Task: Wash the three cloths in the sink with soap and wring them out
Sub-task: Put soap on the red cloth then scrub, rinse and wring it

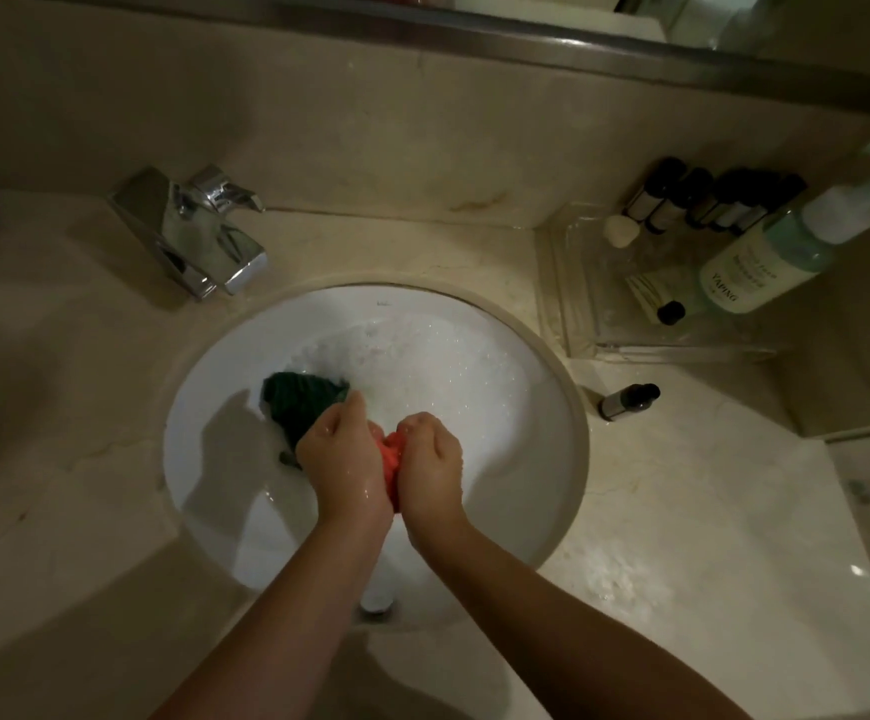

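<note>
Seemingly midway, the left hand [341,454] and right hand [430,459] are both clamped around a bunched red cloth [390,459] over the foamy sink [204,387], a dark green cloth [302,400] waits at the left wall, and no third cloth shows.

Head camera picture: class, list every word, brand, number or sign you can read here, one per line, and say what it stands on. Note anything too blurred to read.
"YAPING": printed on the label of the green pump bottle at the right of the counter.
Smaller lines on that same label: too blurred to read.
Labels on the row of small dark bottles: too small to read.
Small packet on the clear tray: print unreadable.
</note>
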Action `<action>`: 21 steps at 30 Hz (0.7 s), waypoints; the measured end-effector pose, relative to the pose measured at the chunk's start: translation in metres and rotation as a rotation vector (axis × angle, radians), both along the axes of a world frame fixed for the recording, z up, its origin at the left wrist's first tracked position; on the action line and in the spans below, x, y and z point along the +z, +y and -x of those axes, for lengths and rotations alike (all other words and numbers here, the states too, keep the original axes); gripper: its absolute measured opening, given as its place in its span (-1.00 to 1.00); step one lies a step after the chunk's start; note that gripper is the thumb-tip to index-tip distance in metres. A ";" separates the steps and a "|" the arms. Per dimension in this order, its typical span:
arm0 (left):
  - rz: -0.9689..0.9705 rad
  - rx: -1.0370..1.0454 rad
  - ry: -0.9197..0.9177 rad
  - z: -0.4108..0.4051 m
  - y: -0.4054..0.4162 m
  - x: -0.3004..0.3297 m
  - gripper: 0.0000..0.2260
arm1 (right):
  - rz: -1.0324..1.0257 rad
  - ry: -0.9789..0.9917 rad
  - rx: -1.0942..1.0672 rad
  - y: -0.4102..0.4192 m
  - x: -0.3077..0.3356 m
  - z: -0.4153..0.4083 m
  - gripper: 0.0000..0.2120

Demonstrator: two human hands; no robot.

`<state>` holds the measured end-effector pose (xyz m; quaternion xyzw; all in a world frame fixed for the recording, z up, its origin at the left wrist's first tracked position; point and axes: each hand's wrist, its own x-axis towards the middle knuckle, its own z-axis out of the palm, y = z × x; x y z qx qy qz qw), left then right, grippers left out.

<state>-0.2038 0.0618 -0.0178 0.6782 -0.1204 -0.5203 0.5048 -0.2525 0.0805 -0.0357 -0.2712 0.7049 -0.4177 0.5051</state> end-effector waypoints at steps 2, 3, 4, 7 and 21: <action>-0.002 -0.018 0.017 -0.001 0.002 0.000 -0.59 | -0.043 -0.030 0.001 0.001 0.001 0.002 -0.69; 0.012 -0.038 0.004 -0.002 0.001 0.000 -0.62 | -0.067 -0.053 -0.008 0.001 0.002 0.002 -0.72; 0.027 -0.068 -0.028 -0.002 0.001 0.000 -0.66 | -0.093 -0.075 -0.009 0.000 0.004 0.003 -0.76; 0.023 -0.208 -0.131 -0.004 -0.001 0.000 -0.90 | -0.176 -0.138 0.004 -0.005 0.007 0.015 -0.88; -0.204 -0.741 0.047 -0.040 0.015 -0.017 -0.43 | -0.042 -0.323 0.110 0.004 -0.007 0.060 -0.74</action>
